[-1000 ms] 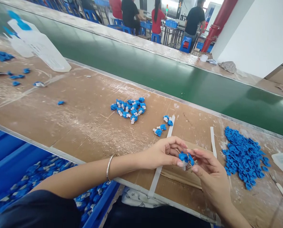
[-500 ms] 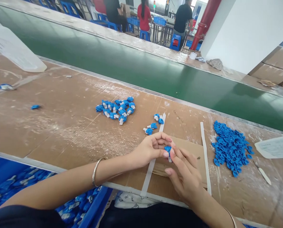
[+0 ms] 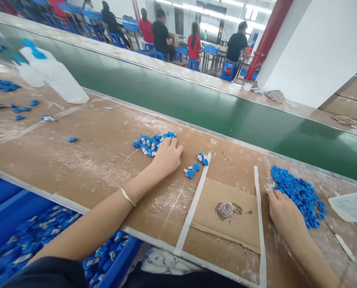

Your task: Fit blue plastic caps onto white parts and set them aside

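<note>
My left hand [image 3: 166, 157] is over a cluster of small blue-and-white plastic pieces [image 3: 148, 143]. Its fingers are curled down, closed, and the hand itself hides their tips and anything in them. At the left edge of a heap of small blue plastic pieces [image 3: 301, 196], my right hand [image 3: 284, 210] is closed with bent fingers; what they grip, if anything, is hidden. A small round glass pot [image 3: 225, 209] sits between the hands on a cardboard sheet [image 3: 208, 200], with wet-looking stains around it. Several loose blue-and-white pieces [image 3: 190, 173] lie by the left white strip [image 3: 193, 208].
A slim white-handled tool [image 3: 343, 246] lies right of the heap, near a translucent bottle [image 3: 350, 206]. More bottles [image 3: 62, 82] lie at far left. A green conveyor belt [image 3: 166, 88] runs behind the table. Below left, a blue bin [image 3: 118, 264] contains many blue-and-white pieces.
My hands were together over the cardboard, holding a blue-and-white piece. They have parted, left hand to the cluster and right hand to the blue heap, uncovering the pot. The view has tilted up and left.
</note>
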Demonstrator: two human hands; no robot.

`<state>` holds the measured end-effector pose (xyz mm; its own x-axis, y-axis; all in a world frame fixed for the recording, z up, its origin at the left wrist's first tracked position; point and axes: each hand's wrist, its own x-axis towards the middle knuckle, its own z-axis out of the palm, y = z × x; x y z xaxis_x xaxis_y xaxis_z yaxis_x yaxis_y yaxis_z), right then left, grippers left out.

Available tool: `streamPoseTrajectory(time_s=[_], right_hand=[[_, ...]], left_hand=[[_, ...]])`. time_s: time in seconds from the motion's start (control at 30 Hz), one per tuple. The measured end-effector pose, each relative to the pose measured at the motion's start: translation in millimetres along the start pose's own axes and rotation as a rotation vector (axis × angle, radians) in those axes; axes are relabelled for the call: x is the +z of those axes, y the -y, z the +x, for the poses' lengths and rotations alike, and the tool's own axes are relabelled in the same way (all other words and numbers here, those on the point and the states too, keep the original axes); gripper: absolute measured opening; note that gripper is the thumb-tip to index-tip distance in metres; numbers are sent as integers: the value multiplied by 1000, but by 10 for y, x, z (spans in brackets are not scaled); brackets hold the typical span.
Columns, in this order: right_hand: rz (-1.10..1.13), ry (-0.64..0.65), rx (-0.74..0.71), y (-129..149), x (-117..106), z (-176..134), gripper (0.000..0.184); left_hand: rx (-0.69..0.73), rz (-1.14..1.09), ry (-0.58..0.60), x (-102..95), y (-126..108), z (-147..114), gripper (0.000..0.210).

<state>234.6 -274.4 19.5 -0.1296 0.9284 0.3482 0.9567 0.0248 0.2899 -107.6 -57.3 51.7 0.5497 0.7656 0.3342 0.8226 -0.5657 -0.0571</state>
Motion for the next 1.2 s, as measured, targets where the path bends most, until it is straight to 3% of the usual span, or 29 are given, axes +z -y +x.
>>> streamPoseTrajectory(time_s=[0.1, 0.27, 0.43, 0.67, 0.83, 1.0, 1.2], right_hand=[[156, -36, 15, 39, -13, 41, 30], [643, -52, 241, 81, -14, 44, 29], [765, -70, 386, 119, 61, -23, 36], [587, -73, 286, 39, -32, -77, 40], [471, -109, 9, -44, -32, -126, 31], [388, -143, -64, -27, 78, -143, 34], [314, -147, -47, -27, 103, -159, 37]], left_hand=[[67, -214, -10, -54, -47, -8, 28], [228, -682, 292, -226, -78, -60, 15], [310, -689, 468, -201, -50, -113, 24], [314, -659, 420, -70, -48, -117, 16], [320, -738, 381, -118, -53, -110, 17], [326, -1007, 390, -278, -180, -132, 13], [103, -1436, 533, -299, -438, -247, 19]])
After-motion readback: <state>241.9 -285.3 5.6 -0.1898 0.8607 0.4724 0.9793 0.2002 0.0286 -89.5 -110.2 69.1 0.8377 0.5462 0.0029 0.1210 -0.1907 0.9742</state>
